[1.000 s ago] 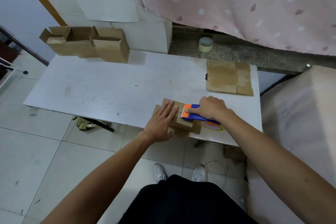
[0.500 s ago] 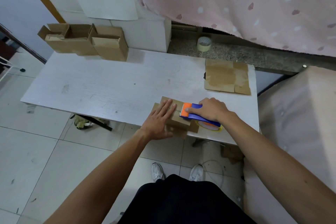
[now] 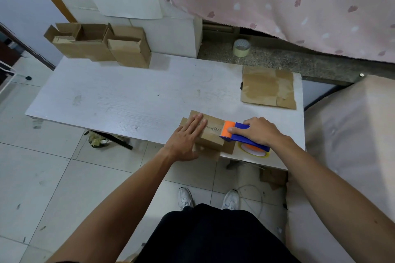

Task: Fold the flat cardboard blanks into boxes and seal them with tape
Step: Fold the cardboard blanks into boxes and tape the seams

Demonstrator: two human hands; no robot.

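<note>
A small brown cardboard box (image 3: 211, 132) stands at the near edge of the white table (image 3: 128, 100), its lower flaps hanging past the edge. My left hand (image 3: 188, 136) lies flat on the box's top and left side, fingers straight. My right hand (image 3: 259, 131) grips a blue and orange tape dispenser (image 3: 237, 134) whose orange head rests on the box's top at its right end. The dispenser's tape roll (image 3: 253, 149) sits below my right hand. Flat cardboard blanks (image 3: 268, 87) lie at the table's far right.
Several folded open boxes (image 3: 100, 45) stand at the table's far left against a white block. A spare tape roll (image 3: 241, 47) sits on the stone ledge behind. A pale cushion (image 3: 350, 134) borders the table's right side. Tiled floor lies to the left.
The dispenser and my right hand have slid to the right along the box top, baring more of the top. My left hand stays pressed on the box.
</note>
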